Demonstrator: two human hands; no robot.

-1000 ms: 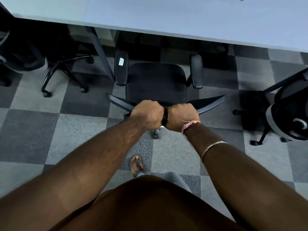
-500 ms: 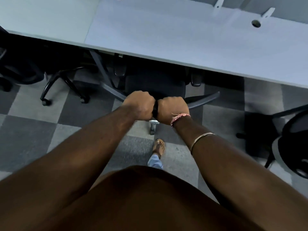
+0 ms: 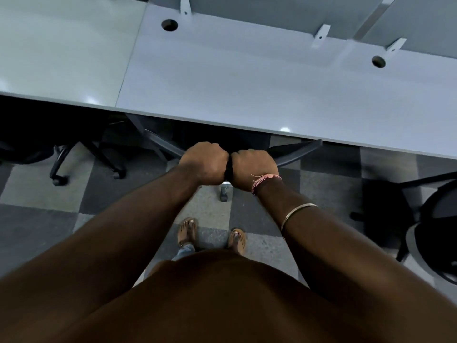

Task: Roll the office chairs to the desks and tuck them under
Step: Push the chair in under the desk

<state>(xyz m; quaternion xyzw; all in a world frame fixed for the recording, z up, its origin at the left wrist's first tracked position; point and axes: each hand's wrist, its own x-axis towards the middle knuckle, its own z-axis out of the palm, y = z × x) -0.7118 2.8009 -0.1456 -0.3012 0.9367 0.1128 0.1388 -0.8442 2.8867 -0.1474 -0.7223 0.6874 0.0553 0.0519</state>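
A black office chair (image 3: 294,151) stands in front of me with its seat and armrests hidden under the pale grey desk (image 3: 235,90). Only the curved top of its backrest and one rear caster (image 3: 223,195) show below the desk edge. My left hand (image 3: 205,163) and my right hand (image 3: 252,168) are side by side, both fisted around the middle of the backrest top. The backrest's two wings reach out left and right just under the desk's front edge.
A second black chair (image 3: 81,154) sits under the desk at the left, its star base showing. A third chair (image 3: 435,231) stands out on the checkered carpet at the right. Cable holes (image 3: 169,25) and partition brackets line the desk's back. My sandalled feet are below.
The chair has rolled forward: its seat and armrests, in the open a second ago, are now under the desk. I stepped after it, and both hands kept their hold.
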